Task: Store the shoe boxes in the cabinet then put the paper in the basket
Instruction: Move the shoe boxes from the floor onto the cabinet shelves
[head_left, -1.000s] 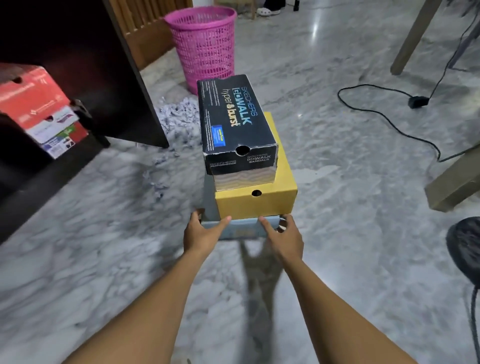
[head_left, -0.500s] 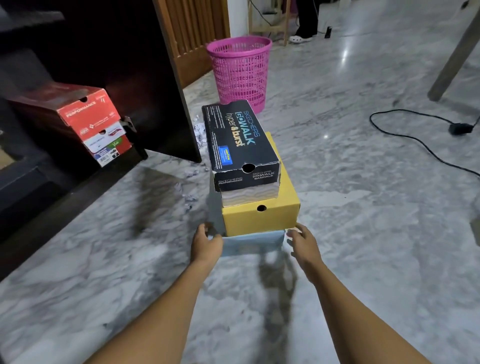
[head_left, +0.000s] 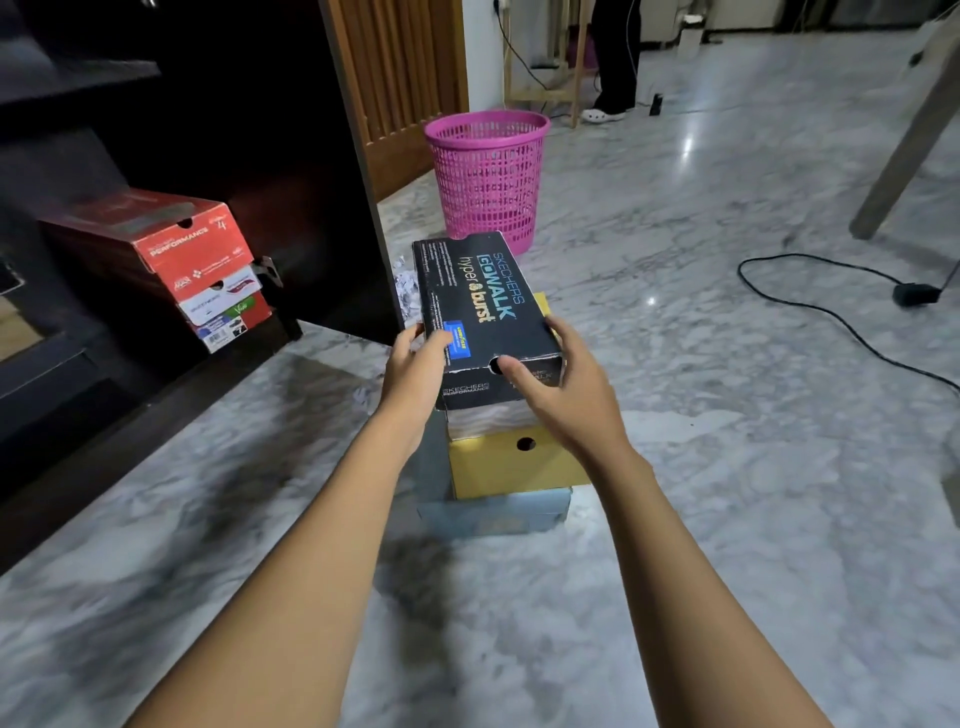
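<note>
Three shoe boxes sit stacked on the marble floor (head_left: 727, 467) in front of me, and a fourth, red shoe box (head_left: 171, 244) is already inside the dark cabinet (head_left: 156, 130) at far left, resting on what looks like another red and white box. The cabinet's open door (head_left: 358, 171) stands just right of it.

Behind the stack, partly hidden by it, I see a small heap of shredded paper (head_left: 405, 291) on the floor. My left hand (head_left: 415, 374) grips the left near corner of the top box, a black shoe box (head_left: 483, 312), with the thumb lying on its lid. My right hand (head_left: 566, 384) clasps the right near corner, fingers on the side and thumb across the front face by the round hole. Both hands are pressed against the box. It rests on a yellow shoe box (head_left: 514, 462), which sits on a pale blue shoe box (head_left: 498, 512).

Beyond the stack stands a pink basket (head_left: 488, 176), upright. A black cable (head_left: 831, 306) runs across the floor at right.
</note>
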